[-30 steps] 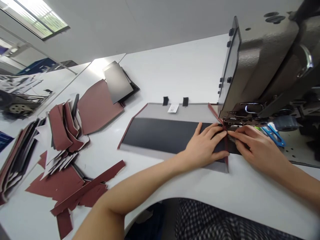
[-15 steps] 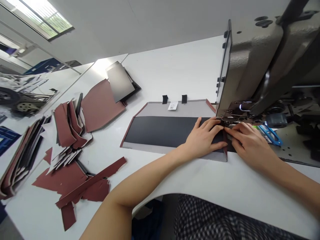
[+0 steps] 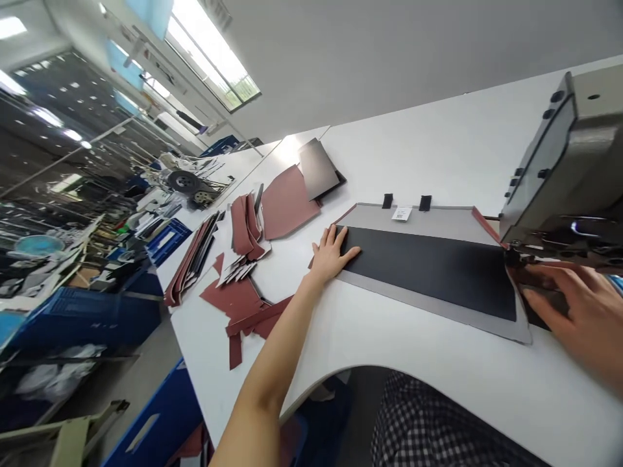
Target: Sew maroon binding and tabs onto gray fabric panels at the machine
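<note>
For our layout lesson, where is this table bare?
Bare: tabletop behind the dark panel, left of the sewing machine; between panel and curved edge, right of the left forearm. Crowded: among the maroon pieces and around the right hand.

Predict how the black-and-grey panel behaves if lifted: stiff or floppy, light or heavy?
The black-and-grey panel likely flexes somewhat: its end by the right hand looks curved. It is probably light for its size, as it looks like a thin sheet. Rolling or tipping seems unlikely, since it lies mostly flat on the white table.
</note>
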Tool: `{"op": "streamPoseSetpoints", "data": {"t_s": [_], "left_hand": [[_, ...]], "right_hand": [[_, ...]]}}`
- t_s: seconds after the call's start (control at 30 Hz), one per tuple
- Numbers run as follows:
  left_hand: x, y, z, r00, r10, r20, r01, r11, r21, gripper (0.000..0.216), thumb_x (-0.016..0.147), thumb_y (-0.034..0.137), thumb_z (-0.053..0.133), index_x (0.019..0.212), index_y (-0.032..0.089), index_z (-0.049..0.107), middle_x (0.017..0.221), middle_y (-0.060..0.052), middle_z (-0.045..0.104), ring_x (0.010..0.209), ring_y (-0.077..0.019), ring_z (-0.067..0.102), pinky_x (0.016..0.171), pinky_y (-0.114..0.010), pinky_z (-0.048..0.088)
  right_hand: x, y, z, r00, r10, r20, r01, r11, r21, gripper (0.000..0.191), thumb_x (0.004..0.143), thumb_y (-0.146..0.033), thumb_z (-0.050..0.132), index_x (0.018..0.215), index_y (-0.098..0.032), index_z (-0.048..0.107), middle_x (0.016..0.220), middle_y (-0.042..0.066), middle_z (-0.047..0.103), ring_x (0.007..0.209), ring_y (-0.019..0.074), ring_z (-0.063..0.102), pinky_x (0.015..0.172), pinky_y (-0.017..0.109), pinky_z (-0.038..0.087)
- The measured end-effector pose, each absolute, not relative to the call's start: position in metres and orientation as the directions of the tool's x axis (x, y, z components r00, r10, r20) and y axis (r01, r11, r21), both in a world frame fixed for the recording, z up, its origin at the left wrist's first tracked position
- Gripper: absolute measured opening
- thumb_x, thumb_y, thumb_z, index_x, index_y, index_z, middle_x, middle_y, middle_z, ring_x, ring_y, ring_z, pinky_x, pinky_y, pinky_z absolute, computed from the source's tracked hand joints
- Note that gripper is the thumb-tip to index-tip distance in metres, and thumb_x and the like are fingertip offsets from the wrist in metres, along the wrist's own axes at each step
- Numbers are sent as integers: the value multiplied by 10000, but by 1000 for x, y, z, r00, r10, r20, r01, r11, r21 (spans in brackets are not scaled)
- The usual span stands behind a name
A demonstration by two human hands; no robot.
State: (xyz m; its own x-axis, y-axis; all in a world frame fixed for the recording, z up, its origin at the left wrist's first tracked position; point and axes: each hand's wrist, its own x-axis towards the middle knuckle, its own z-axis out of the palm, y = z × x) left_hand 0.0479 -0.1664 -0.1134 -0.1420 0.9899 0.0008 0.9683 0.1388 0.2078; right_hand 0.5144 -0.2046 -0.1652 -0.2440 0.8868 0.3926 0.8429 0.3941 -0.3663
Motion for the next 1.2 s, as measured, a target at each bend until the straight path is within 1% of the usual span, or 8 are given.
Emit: {"op": "streamPoseSetpoints", "data": {"t_s": [0.1,0.2,0.3,0.37,0.53,0.73,1.07,1.2], "left_hand": [[73,-166,-118,-78,995,-61,976,88,198,609,1017,521,479,1554,240,424,1685,-186,283,1574,-454,195,1124,-842,168],[138,-170,-118,212,974,-83,951,-186,247,492,1037,295,407,1524,296,474,1665,-77,371,1588,-323,235,1230,-716,166],[208,-179,-121,642,767,-24,729,-599,331,515,997,149,401,1469,298,544,1608,-36,472,1573,-256,290,1264,-655,178],[238,-183,-123,760,649,16,603,-715,354,496,1012,139,392,1446,300,568,1572,-24,520,1566,-234,311,1276,-635,166],[248,-181,-126,786,617,38,573,-750,331,446,1053,184,403,1443,320,573,1559,-13,537,1561,-221,325,1291,-589,167],[241,-176,-127,802,594,69,545,-774,323,437,1058,192,396,1441,301,577,1551,-13,546,1553,-222,341,1289,-581,181],[250,-140,-131,805,586,91,545,-791,277,477,1037,140,382,1439,303,580,1545,-32,550,1547,-240,351,1275,-608,202],[251,-132,-138,837,513,192,449,-843,295,379,1040,188,434,1337,227,667,1439,-66,642,1485,-244,442,1236,-474,374]], "right_hand": [[517,-207,-161,-342,837,427,793,500,-347,242,1011,-396,470,1119,-251,630,1177,114,675,1125,342,620,961,509,496],[520,-214,-159,-382,830,406,787,523,-327,282,1012,-297,442,1116,-243,698,1189,89,686,1102,300,619,982,502,492],[519,-226,-161,-362,840,404,787,508,-351,330,1017,-279,426,1162,-256,721,1221,70,680,1106,296,606,978,523,487],[515,-233,-162,-359,840,407,774,512,-373,339,1022,-274,427,1193,-270,720,1231,60,685,1121,290,606,977,523,480],[504,-242,-156,-375,821,431,763,537,-360,322,1045,-259,447,1215,-302,717,1243,27,701,1125,243,622,962,456,466],[504,-234,-149,-446,782,435,756,589,-284,371,1011,-182,435,1207,-292,730,1384,24,646,1238,255,579,991,452,451],[507,-204,-150,-445,792,418,778,573,-258,395,981,-173,462,1229,-294,746,1263,35,701,1088,259,635,944,482,485],[509,-203,-150,-449,795,408,734,589,-339,338,1023,-225,473,1186,-303,758,1238,28,716,1105,253,638,971,485,481]]}}
